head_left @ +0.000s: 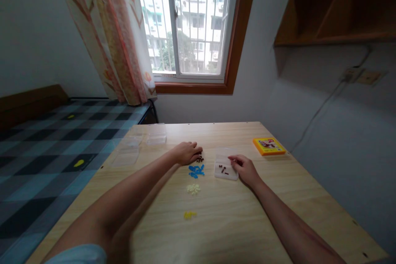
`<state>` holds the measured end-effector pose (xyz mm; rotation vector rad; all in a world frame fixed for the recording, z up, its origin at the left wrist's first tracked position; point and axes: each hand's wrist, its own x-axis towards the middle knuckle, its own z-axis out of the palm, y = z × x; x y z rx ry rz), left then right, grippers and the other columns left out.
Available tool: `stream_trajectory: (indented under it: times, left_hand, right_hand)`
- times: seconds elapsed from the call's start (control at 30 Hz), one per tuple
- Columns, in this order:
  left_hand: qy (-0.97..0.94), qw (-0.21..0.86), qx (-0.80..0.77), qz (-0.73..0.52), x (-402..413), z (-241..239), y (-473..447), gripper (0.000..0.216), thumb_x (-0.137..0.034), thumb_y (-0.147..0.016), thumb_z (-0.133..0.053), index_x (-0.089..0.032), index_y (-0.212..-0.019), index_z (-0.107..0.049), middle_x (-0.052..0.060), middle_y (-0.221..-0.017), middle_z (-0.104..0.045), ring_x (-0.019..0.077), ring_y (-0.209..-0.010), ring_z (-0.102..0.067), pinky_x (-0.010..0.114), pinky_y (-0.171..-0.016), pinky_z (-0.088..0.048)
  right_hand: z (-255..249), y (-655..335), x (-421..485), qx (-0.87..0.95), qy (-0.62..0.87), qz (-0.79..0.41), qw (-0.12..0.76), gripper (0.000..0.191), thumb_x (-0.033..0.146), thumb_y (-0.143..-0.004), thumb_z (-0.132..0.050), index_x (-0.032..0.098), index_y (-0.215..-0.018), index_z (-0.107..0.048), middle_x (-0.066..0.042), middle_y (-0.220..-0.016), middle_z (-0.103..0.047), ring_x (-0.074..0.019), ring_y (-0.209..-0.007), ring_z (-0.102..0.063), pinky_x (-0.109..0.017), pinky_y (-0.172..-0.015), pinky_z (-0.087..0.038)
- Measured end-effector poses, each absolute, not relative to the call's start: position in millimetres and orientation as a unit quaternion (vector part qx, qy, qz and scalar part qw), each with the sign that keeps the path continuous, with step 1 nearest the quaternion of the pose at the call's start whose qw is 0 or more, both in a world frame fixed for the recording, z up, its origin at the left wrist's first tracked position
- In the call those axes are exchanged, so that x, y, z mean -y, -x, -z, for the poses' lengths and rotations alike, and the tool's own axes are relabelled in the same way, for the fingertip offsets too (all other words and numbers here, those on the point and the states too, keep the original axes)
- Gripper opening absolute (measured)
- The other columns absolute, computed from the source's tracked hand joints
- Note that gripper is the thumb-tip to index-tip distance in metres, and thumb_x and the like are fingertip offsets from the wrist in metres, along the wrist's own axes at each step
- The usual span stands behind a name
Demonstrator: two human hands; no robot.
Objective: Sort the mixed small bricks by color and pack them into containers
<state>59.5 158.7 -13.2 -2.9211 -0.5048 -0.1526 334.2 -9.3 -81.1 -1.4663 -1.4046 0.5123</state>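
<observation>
My left hand [186, 153] reaches over a small pile of dark brown pieces [200, 159], its fingertips bent down at the pile; whether they grip a piece is hidden. At the right rim of a clear plastic box [227, 176] is my right hand [244, 168], fingers curled, and what they hold, if anything, is too small to make out. Several brown pieces [223, 170] lie inside that box. Nearer to me, in a line below the brown pile, are blue pieces [196, 170], cream pieces [193, 189] and yellow pieces [189, 215].
More clear plastic boxes [156, 135] stand at the table's far left. A yellow-orange box [269, 147] lies near the right edge. Beyond the wooden table [222, 222] are a bed [46, 148] on the left, a window ahead and a wall shelf [334, 12] at upper right.
</observation>
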Motion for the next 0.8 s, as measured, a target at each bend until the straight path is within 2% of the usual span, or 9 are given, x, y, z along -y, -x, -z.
stream_trajectory:
  times: [0.1, 0.27, 0.43, 0.8]
  left_hand:
    - [0.984, 0.093, 0.139, 0.056, -157, 20, -65, 0.032, -0.045, -0.098, -0.043, -0.023, -0.114, -0.06, 0.007, -0.092, -0.063, 0.02, -0.075, -0.063, 0.029, -0.066, -0.044]
    - [0.985, 0.101, 0.129, 0.049, -161, 25, -72, 0.028, -0.039, -0.099, -0.041, -0.019, -0.098, -0.06, 0.007, -0.088, -0.064, 0.0193, -0.073, -0.064, 0.029, -0.067, -0.045]
    - [0.982, 0.122, 0.137, 0.035, -163, 27, -73, 0.031, -0.037, -0.1, -0.037, -0.018, -0.091, -0.061, 0.007, -0.08, -0.067, 0.0196, -0.066, -0.065, 0.028, -0.061, -0.044]
    - [0.979, 0.127, 0.147, 0.058, -163, 31, -74, 0.034, -0.031, -0.094, -0.044, -0.015, -0.071, -0.064, 0.011, -0.067, -0.069, 0.0207, -0.055, -0.065, 0.029, -0.058, -0.045]
  right_hand:
    - [80, -334, 10, 0.578, 0.606, -0.211, 0.504, 0.029, 0.032, -0.083, -0.057, 0.018, -0.1, -0.076, -0.009, -0.103, -0.072, -0.0192, -0.087, -0.065, -0.031, -0.079, -0.053]
    - [77, -333, 11, 0.577, 0.607, -0.212, 0.503, 0.029, 0.032, -0.083, -0.057, 0.018, -0.1, -0.076, -0.009, -0.101, -0.072, -0.019, -0.087, -0.065, -0.031, -0.079, -0.053]
    - [76, -333, 12, 0.581, 0.611, -0.211, 0.495, 0.031, 0.035, -0.084, -0.057, 0.017, -0.101, -0.076, -0.01, -0.104, -0.072, -0.0198, -0.09, -0.065, -0.031, -0.079, -0.052]
    - [77, -334, 12, 0.587, 0.605, -0.208, 0.497, 0.029, 0.033, -0.084, -0.058, 0.018, -0.1, -0.076, -0.009, -0.102, -0.071, -0.0192, -0.088, -0.064, -0.031, -0.078, -0.052]
